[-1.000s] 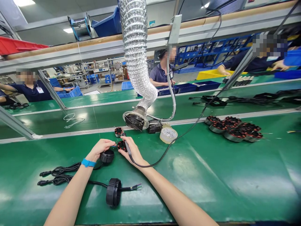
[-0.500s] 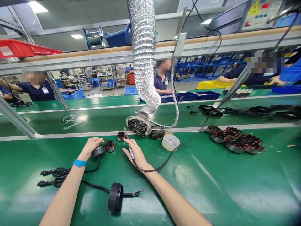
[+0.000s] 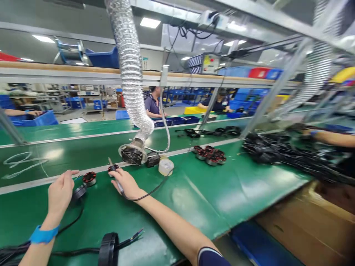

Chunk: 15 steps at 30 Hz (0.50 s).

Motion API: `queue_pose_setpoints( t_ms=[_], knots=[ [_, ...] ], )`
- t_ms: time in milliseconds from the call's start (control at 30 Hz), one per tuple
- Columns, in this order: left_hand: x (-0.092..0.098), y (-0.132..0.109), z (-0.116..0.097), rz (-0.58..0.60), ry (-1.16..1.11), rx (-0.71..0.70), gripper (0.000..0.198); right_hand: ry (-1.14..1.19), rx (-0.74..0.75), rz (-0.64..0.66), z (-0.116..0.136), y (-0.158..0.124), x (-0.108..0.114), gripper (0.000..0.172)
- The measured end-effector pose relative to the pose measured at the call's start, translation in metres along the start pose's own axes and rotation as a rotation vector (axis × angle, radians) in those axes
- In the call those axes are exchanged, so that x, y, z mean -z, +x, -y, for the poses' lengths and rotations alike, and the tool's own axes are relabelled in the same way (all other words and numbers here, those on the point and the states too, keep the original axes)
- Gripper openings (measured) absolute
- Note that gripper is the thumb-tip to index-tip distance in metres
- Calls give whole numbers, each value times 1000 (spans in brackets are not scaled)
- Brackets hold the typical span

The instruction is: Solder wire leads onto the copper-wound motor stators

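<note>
My right hand [image 3: 128,184] grips a soldering iron [image 3: 119,186] like a pen, its tip pointing up and away beside a small copper-wound stator [image 3: 113,168]. A dark cord runs from the iron over my right forearm. My left hand [image 3: 61,193], fingers closed and index finger pointing right, is beside a black round cap [image 3: 80,193] with a cable. Whatever its fingertips pinch is too small to make out; a thin wire shows near them. Another stator [image 3: 89,178] sits just right of that cap. Closer to me, a larger black cap [image 3: 108,249] lies on its side, coloured wire ends sticking out.
A silver duct with a fan [image 3: 132,154] hangs over the bench. Beside it are a dark block [image 3: 152,159] and a pale round tub [image 3: 166,167]. Several stators [image 3: 210,155] stand to the right, before a heap of black cables [image 3: 277,151]. A co-worker's arm [image 3: 332,137] reaches in there.
The view has swung to the right, bringing the cable heap and bench edge into sight. My left hand sits slightly away from the small cap; my right hand still holds the iron.
</note>
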<state>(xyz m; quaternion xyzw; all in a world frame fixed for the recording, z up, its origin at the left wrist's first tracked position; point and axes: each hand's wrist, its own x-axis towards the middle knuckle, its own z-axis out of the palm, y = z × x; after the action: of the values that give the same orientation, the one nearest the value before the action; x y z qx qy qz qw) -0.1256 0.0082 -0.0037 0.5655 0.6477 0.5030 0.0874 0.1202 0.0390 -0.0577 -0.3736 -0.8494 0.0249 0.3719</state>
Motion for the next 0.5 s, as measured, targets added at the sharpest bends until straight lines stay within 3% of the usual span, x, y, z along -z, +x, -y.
queue_pose_setpoints(
  t_ms=[67,167,300,367,500],
  knots=[
    [-4,-6,-10,178,40,7,50,-57,17,23,-6,3,-4,40],
    [-11,-21,-32,598,64,-28,56,-99,16,38,-18,12,-13,41],
    [-17,-58,-68,1078,98,-254,49,-126,19,61,-29,25,-24,38],
    [-20,-74,-81,1212,94,-345,35,-124,-1,59,-30,28,-26,37],
    [-24,-88,-85,1322,55,-359,23,-52,-41,25,-24,23,-26,41]
  ],
)
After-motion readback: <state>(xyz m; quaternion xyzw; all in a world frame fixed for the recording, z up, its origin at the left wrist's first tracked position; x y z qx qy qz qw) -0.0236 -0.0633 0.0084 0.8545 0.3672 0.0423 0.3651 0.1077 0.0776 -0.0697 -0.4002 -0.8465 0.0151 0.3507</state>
